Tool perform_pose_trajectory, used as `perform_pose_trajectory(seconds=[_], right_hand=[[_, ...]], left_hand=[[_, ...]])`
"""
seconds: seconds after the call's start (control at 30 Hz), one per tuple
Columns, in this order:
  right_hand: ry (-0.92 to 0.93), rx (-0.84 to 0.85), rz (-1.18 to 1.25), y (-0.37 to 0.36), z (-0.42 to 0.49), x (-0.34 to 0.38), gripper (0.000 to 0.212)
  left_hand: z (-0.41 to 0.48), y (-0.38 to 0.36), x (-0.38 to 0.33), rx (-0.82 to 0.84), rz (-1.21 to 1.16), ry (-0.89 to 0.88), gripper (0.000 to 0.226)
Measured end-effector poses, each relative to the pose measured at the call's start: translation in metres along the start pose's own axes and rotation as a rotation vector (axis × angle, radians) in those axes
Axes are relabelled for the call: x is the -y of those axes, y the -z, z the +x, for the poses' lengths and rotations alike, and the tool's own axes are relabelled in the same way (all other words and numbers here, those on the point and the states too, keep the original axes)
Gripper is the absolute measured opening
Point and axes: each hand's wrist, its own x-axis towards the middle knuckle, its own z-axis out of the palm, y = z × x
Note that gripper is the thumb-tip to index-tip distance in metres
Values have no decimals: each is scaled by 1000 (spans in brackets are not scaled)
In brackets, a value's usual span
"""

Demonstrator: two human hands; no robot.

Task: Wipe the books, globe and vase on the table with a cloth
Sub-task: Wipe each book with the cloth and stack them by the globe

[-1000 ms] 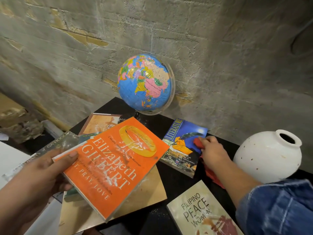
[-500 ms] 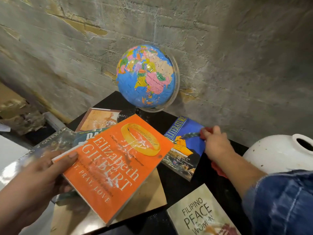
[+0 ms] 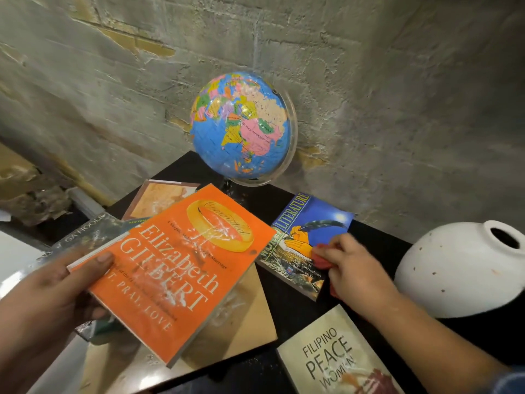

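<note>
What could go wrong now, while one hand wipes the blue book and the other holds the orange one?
The orange book, held by the left hand at one corner only, might slip onto the books below. The right hand, pressing the red cloth on the blue book, could push it along the table. Its arm passes near the white vase.

Dim light, blurred, warped edges

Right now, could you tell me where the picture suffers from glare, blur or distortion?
Head view: wide-angle bending curves the wall's brick lines; glare sits on the globe and the orange book; the right hand and left hand look slightly motion-blurred; the far-left edge is smeared; the vase is evenly lit.
</note>
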Motion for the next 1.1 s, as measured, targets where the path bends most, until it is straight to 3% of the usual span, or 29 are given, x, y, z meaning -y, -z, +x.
perform_pose_trajectory(seconds=[0.03,0.1,0.3,0.43,0.7,0.87,1.0,1.1], right_hand=[[36,45,-26,-3,-2,8,43],[29,131,-106,-1,-4,28,55],[-87,153,-147,0,-3,31,52],[-182,233,9,23,2,28,42],[-261,-129,393,119,-40,35,34],[-267,-53,660,100,-72,66,32],[-268,-41,611,63,-79,86,39],[-259,-118,494,42,-79,95,42]], left_hand=[[-1,3,0,0,-13,2,36],[-5,6,-2,1,-22,-6,35],[-25,-5,-11,6,-35,-20,29],[-43,-11,-14,59,-102,35,41],[-71,-46,-1,253,-72,189,28],[-79,-63,13,287,38,228,24],[-85,-56,18,289,126,215,37],[-93,-49,25,261,98,243,25]])
